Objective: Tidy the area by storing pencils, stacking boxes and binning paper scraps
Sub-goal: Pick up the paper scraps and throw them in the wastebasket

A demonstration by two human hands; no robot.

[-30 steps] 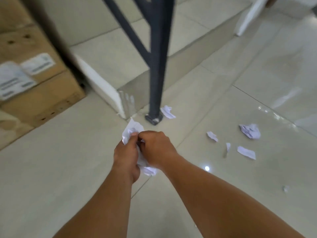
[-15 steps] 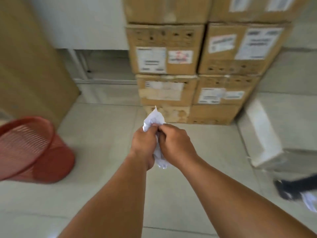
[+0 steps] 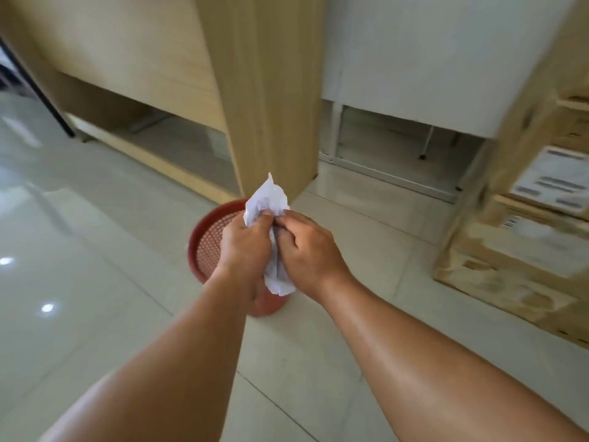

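Head view: paper (image 3: pixel 266 199), white, crumpled and heavily creased, has one pointed corner standing up above the fists and a rumpled tail hanging out below them. It is held off the floor (image 3: pixel 95 282), overlapping the mouth of a red mesh bin (image 3: pixel 192 253). Left hand (image 3: pixel 243 247) grips the upper wad with curled fingers and right hand (image 3: pixel 307 253) pinches it from the other side, fingertips meeting. The bin stands at the foot of a wooden panel (image 3: pixel 271 90), with blurred labelled boxes (image 3: pixel 526 250) stacked at right.
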